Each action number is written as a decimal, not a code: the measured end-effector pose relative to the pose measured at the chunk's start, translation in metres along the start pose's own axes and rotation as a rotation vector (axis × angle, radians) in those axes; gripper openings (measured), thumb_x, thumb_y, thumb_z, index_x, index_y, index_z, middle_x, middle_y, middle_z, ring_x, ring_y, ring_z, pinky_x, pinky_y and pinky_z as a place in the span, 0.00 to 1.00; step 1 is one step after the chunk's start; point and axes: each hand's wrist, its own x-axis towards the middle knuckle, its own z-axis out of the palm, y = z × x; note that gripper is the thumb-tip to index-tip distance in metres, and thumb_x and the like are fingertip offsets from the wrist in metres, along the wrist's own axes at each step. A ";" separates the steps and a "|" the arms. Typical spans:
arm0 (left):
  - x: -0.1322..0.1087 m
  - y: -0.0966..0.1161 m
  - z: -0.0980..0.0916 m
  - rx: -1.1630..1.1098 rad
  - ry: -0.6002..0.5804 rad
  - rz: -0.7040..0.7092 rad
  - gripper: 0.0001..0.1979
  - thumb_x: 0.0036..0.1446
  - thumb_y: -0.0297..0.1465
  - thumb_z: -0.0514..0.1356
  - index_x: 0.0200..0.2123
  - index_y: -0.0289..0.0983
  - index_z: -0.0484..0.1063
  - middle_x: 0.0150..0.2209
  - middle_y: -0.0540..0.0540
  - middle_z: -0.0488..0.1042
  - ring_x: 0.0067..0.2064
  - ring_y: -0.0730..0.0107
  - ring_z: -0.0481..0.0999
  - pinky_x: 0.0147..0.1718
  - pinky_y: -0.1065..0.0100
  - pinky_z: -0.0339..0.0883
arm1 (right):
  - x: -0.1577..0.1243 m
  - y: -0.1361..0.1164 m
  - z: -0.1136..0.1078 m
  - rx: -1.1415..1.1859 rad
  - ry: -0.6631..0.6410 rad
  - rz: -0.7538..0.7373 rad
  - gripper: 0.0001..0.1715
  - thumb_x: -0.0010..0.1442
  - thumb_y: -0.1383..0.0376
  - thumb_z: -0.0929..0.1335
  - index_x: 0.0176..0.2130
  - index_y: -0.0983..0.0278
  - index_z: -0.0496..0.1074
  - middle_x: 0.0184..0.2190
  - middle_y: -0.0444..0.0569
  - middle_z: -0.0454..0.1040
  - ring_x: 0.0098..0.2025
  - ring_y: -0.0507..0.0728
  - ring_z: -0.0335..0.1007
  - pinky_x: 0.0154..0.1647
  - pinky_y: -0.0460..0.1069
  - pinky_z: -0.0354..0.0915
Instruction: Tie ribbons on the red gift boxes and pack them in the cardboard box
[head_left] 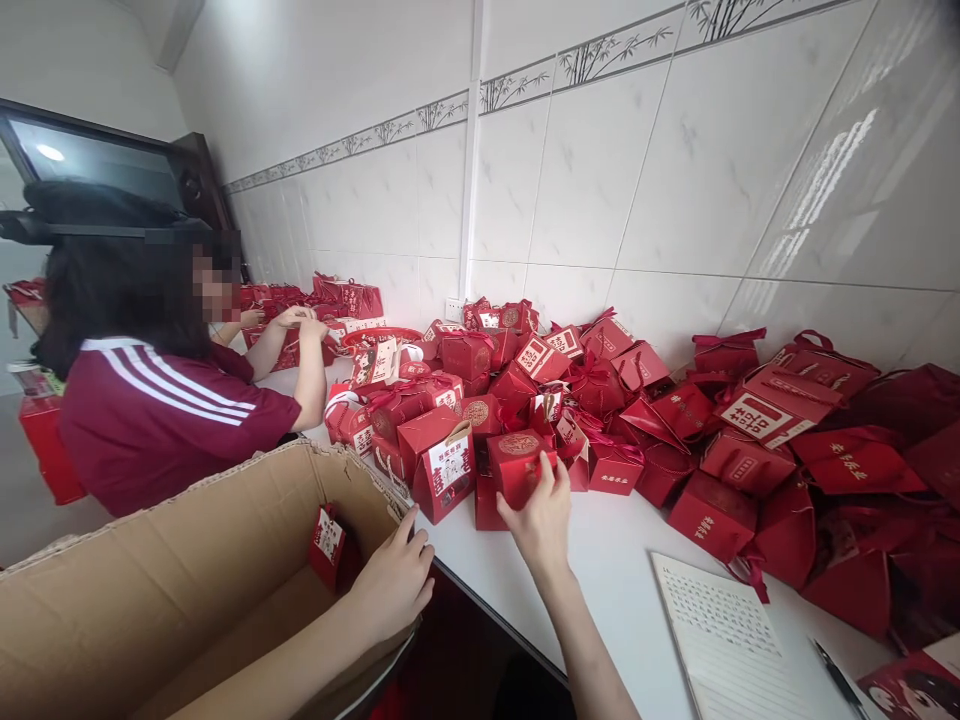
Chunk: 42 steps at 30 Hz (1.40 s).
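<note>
My right hand [544,518] has its thumb and fingers on either side of a small red gift box [516,462] with a gold round emblem on top, standing on the white table. Beside it on the left is a taller red gift box [436,468] with a white printed label. My left hand [396,582] is at the near corner of a large cardboard carton [225,520], its fingers loosely bent and apart, with nothing seen in them. Whether it touches the carton's rim, I cannot tell. Inside the carton sits one red box [328,548] with a white label.
Red gift boxes with ribbons [600,390] are heaped along the tiled wall. A written notebook [720,630] and a black pen [840,680] lie on the table [607,580] at right. On the left, a co-worker in a maroon shirt [165,420] handles something at the table.
</note>
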 end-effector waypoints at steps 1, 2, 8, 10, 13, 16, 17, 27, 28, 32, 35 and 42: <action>0.000 0.000 0.000 -0.013 -0.001 -0.003 0.16 0.56 0.32 0.49 0.39 0.30 0.74 0.41 0.34 0.73 0.60 0.43 0.56 0.53 0.50 0.61 | -0.005 0.010 -0.009 0.024 0.046 -0.109 0.43 0.53 0.56 0.67 0.60 0.67 0.46 0.56 0.69 0.51 0.56 0.72 0.54 0.44 0.64 0.63; 0.000 0.000 0.001 -0.024 -0.003 -0.004 0.16 0.56 0.32 0.49 0.38 0.31 0.74 0.41 0.35 0.73 0.60 0.43 0.56 0.52 0.50 0.62 | -0.010 0.020 -0.019 0.020 0.089 -0.201 0.41 0.54 0.57 0.66 0.60 0.63 0.46 0.58 0.67 0.50 0.57 0.71 0.54 0.46 0.64 0.62; -0.001 0.002 0.001 -0.019 -0.021 -0.008 0.16 0.56 0.32 0.49 0.39 0.31 0.73 0.43 0.35 0.72 0.61 0.41 0.53 0.52 0.49 0.62 | -0.051 0.070 -0.066 -0.349 0.019 -0.308 0.26 0.57 0.68 0.62 0.55 0.51 0.61 0.56 0.56 0.61 0.55 0.69 0.59 0.54 0.71 0.44; -0.001 0.002 0.001 -0.024 -0.024 -0.002 0.17 0.56 0.32 0.49 0.40 0.30 0.73 0.44 0.34 0.71 0.61 0.39 0.53 0.51 0.48 0.62 | -0.060 0.074 -0.075 -0.344 -0.128 -0.416 0.25 0.57 0.67 0.62 0.54 0.53 0.62 0.54 0.56 0.65 0.54 0.68 0.62 0.55 0.72 0.39; 0.000 0.002 0.000 -0.037 -0.032 0.000 0.16 0.56 0.32 0.49 0.40 0.30 0.73 0.43 0.34 0.72 0.61 0.39 0.53 0.50 0.48 0.63 | -0.054 0.059 -0.083 -0.225 -0.165 -0.490 0.23 0.57 0.61 0.64 0.53 0.61 0.62 0.50 0.59 0.67 0.51 0.67 0.65 0.57 0.71 0.36; 0.002 0.002 -0.002 -0.027 -0.044 0.000 0.17 0.56 0.32 0.50 0.40 0.30 0.73 0.44 0.34 0.71 0.61 0.38 0.52 0.49 0.49 0.64 | -0.028 0.022 -0.077 -0.014 -0.068 -0.421 0.16 0.58 0.63 0.63 0.47 0.62 0.63 0.44 0.56 0.69 0.48 0.62 0.66 0.57 0.66 0.46; 0.002 0.002 -0.002 -0.023 -0.046 -0.001 0.17 0.56 0.32 0.50 0.41 0.29 0.73 0.44 0.34 0.71 0.61 0.38 0.51 0.49 0.50 0.64 | -0.016 0.007 -0.070 0.068 -0.083 -0.395 0.14 0.59 0.63 0.63 0.46 0.62 0.63 0.44 0.56 0.68 0.49 0.61 0.66 0.55 0.63 0.52; 0.001 0.003 0.002 -0.021 -0.029 -0.010 0.16 0.55 0.33 0.52 0.40 0.29 0.73 0.43 0.34 0.72 0.61 0.41 0.53 0.50 0.52 0.63 | 0.034 -0.087 0.037 0.106 -0.504 0.014 0.57 0.44 0.54 0.72 0.62 0.74 0.44 0.59 0.72 0.50 0.58 0.76 0.52 0.50 0.66 0.58; 0.001 0.003 0.002 -0.024 -0.027 -0.012 0.17 0.55 0.33 0.52 0.40 0.29 0.73 0.43 0.34 0.72 0.60 0.41 0.54 0.49 0.52 0.64 | 0.032 -0.088 0.042 0.117 -0.511 0.052 0.56 0.45 0.54 0.71 0.62 0.74 0.44 0.57 0.72 0.52 0.57 0.76 0.54 0.49 0.65 0.58; 0.001 0.003 0.000 -0.053 -0.011 -0.016 0.16 0.55 0.33 0.53 0.40 0.28 0.73 0.42 0.34 0.72 0.60 0.40 0.55 0.49 0.52 0.64 | 0.027 -0.080 0.054 0.174 -0.489 0.074 0.51 0.47 0.58 0.69 0.61 0.74 0.46 0.47 0.65 0.62 0.49 0.71 0.63 0.47 0.62 0.61; 0.001 0.004 -0.003 -0.076 -0.020 -0.018 0.15 0.54 0.32 0.53 0.40 0.28 0.73 0.42 0.34 0.72 0.60 0.39 0.54 0.48 0.52 0.65 | 0.028 -0.071 0.057 0.239 -0.461 0.039 0.53 0.44 0.57 0.71 0.60 0.74 0.45 0.48 0.65 0.59 0.53 0.71 0.60 0.51 0.61 0.58; 0.000 0.005 -0.003 -0.078 -0.023 -0.012 0.16 0.55 0.33 0.52 0.40 0.29 0.73 0.42 0.34 0.72 0.60 0.40 0.54 0.47 0.51 0.66 | 0.034 -0.066 0.055 0.353 -0.543 0.047 0.57 0.43 0.56 0.72 0.61 0.72 0.43 0.51 0.66 0.56 0.56 0.70 0.55 0.54 0.61 0.57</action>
